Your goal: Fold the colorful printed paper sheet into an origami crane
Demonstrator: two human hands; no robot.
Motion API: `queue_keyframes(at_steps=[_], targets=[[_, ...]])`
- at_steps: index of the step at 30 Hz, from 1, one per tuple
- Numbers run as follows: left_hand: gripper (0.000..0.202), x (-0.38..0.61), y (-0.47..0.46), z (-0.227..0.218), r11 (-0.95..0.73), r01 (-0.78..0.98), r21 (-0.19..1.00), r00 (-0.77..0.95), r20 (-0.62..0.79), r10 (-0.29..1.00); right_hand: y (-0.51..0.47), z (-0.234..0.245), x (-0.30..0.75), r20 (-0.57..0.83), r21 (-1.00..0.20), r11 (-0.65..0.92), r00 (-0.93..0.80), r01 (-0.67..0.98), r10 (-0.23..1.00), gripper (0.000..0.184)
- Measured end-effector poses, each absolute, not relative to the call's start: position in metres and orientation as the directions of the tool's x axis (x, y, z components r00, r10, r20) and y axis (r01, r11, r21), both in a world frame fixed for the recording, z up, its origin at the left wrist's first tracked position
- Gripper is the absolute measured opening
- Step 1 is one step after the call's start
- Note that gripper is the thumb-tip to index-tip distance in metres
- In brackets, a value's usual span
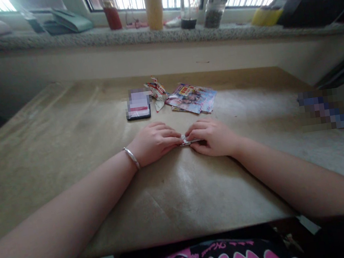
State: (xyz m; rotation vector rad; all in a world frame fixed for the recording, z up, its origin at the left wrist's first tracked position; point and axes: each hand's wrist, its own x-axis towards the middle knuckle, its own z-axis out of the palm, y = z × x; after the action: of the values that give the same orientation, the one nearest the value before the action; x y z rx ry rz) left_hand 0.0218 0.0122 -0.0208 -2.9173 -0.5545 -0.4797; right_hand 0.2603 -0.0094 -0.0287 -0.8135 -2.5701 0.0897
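Observation:
My left hand (153,143) and my right hand (213,137) lie on the tabletop with their fingertips meeting. Between them they pinch a small strip of folded shiny paper (187,142), mostly hidden by my fingers. A metal bangle (132,157) circles my left wrist. Ahead of my hands, a folded paper figure (157,92) with red and white print lies between a smartphone (138,104) and a loose pile of colourful printed paper sheets (191,98). The phone's screen is pixelated.
The hands work on a wide, worn beige table surface (95,126). A pixelated blue object (328,110) lies at the right. Behind the table, a speckled stone sill (146,33) holds a yellow tube (153,4), a red bottle (112,16) and a glass jar (216,7).

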Motion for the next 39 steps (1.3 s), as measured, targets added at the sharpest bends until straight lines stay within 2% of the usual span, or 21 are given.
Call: queue_keyframes(at_steps=[5, 7, 9, 12, 17, 22, 25, 34, 39], targets=[[0.02, 0.023, 0.012, -0.022, -0.876, 0.456, -0.158, 0.864, 0.316, 0.393, -0.008, -0.031, 0.257, 0.398, -0.311, 0.767, -0.656, 0.561, 0.641, 0.017], [0.022, 0.022, 0.015, -0.026, -0.874, 0.47, -0.124, 0.855, 0.31, 0.416, -0.006, -0.033, 0.257, 0.41, -0.329, 0.757, -0.636, 0.565, 0.654, 0.018], [0.028, 0.022, 0.017, -0.029, -0.881, 0.472, -0.025, 0.833, 0.338, 0.437, -0.004, -0.035, 0.257, 0.427, -0.332, 0.759, -0.628, 0.56, 0.651, 0.02], [0.03, 0.02, 0.018, -0.031, -0.914, 0.402, 0.059, 0.855, 0.332, 0.398, -0.002, -0.039, 0.259, 0.44, -0.343, 0.763, -0.625, 0.547, 0.645, 0.024], [0.03, 0.02, 0.014, -0.026, -0.942, 0.331, 0.045, 0.898, 0.29, 0.33, -0.001, -0.042, 0.262, 0.423, -0.314, 0.73, -0.599, 0.607, 0.68, 0.026], [0.03, 0.021, 0.016, -0.03, -0.906, 0.398, 0.146, 0.843, 0.332, 0.424, 0.001, -0.038, 0.264, 0.413, -0.177, 0.767, -0.661, 0.616, 0.626, 0.024], [0.032, 0.021, 0.018, -0.032, -0.892, 0.422, 0.161, 0.832, 0.322, 0.452, 0.001, -0.034, 0.263, 0.395, -0.094, 0.782, -0.698, 0.617, 0.598, 0.023], [0.029, 0.023, 0.013, -0.026, -0.872, 0.489, -0.018, 0.819, 0.355, 0.451, -0.005, -0.023, 0.262, 0.337, 0.156, 0.807, -0.799, 0.57, 0.499, 0.025], [0.03, 0.023, 0.011, -0.026, -0.874, 0.486, -0.027, 0.828, 0.333, 0.45, -0.004, -0.023, 0.261, 0.327, 0.238, 0.82, -0.838, 0.521, 0.438, 0.03]])
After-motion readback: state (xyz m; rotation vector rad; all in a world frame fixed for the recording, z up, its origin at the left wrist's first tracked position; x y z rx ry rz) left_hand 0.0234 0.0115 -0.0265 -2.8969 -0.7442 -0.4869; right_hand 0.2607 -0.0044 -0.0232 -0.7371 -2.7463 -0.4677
